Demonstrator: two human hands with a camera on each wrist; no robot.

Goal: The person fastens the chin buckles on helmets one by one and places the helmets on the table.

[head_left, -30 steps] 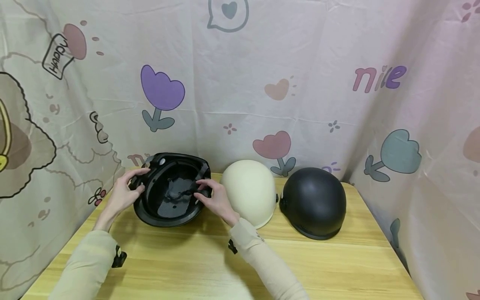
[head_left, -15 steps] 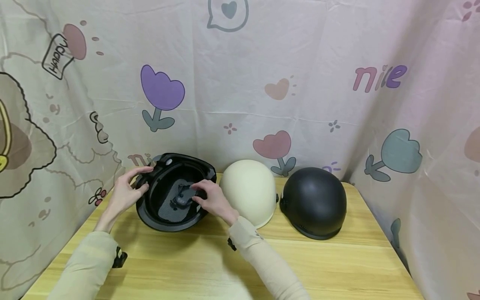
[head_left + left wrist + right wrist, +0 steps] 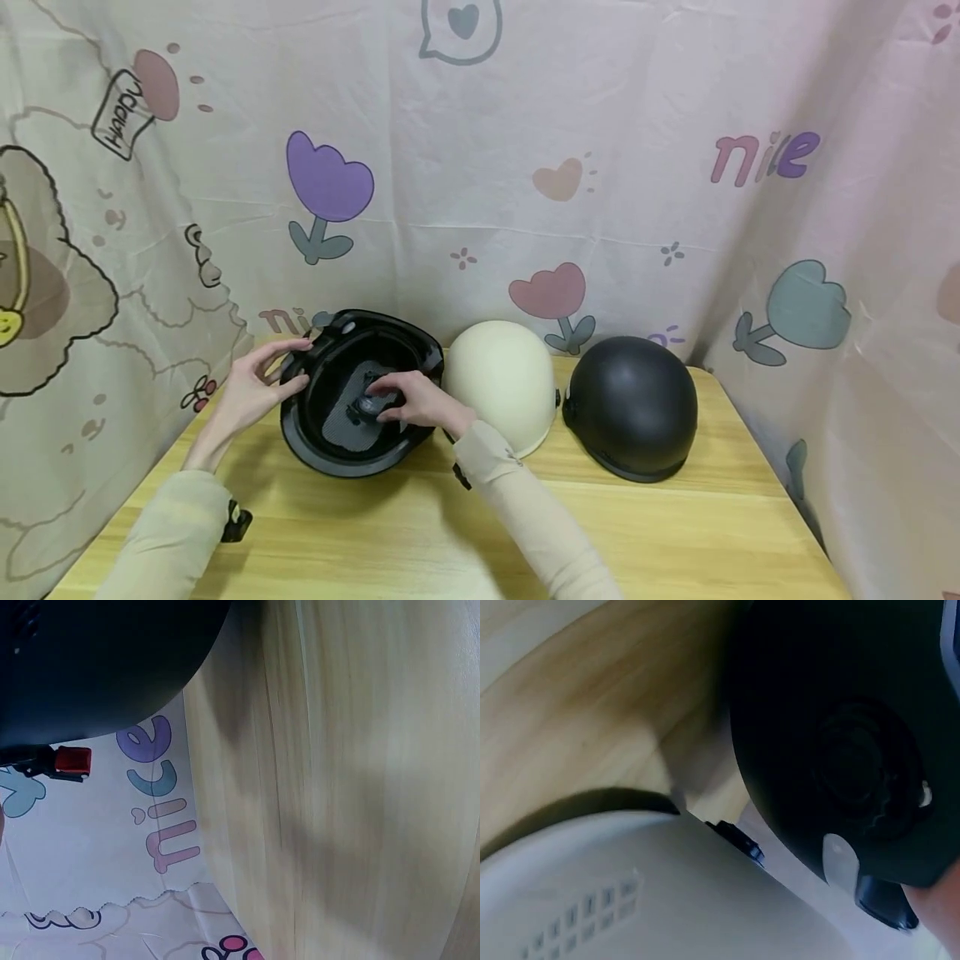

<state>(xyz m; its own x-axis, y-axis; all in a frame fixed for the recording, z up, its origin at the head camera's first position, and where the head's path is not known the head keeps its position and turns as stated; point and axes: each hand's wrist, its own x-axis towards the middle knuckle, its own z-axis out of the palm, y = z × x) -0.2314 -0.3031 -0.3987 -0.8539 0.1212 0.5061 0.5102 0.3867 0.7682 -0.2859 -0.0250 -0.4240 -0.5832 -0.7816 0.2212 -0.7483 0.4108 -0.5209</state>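
A black helmet (image 3: pixel 315 446) is tipped with its hollow inside toward me, at the left of the table. My left hand (image 3: pixel 251 392) grips its left rim, thumb and fingers apart around the edge. Over the hollow, my right hand (image 3: pixel 423 400) reaches in from the right, its bent fingers and thumb near the dark straps and mesh lining (image 3: pixel 348 433). What lies between those fingertips is too dark to make out. In the left wrist view a red buckle (image 3: pixel 73 760) hangs by the helmet's outer shell (image 3: pixel 112 667). The right wrist view shows the dark shell (image 3: pixel 780 712) with a round knob.
Beside the held helmet stands a cream helmet (image 3: pixel 498 383), dome up, close to my right forearm. A second black helmet (image 3: pixel 632 408) sits dome up to its right. Printed cloth (image 3: pixel 465 167) hangs behind the wooden table (image 3: pixel 360 542).
The helmet has turned and shifted slightly to the right and toward me, with the left hand on its rim. My right hand's fingertips have moved left, deeper over the hollow.
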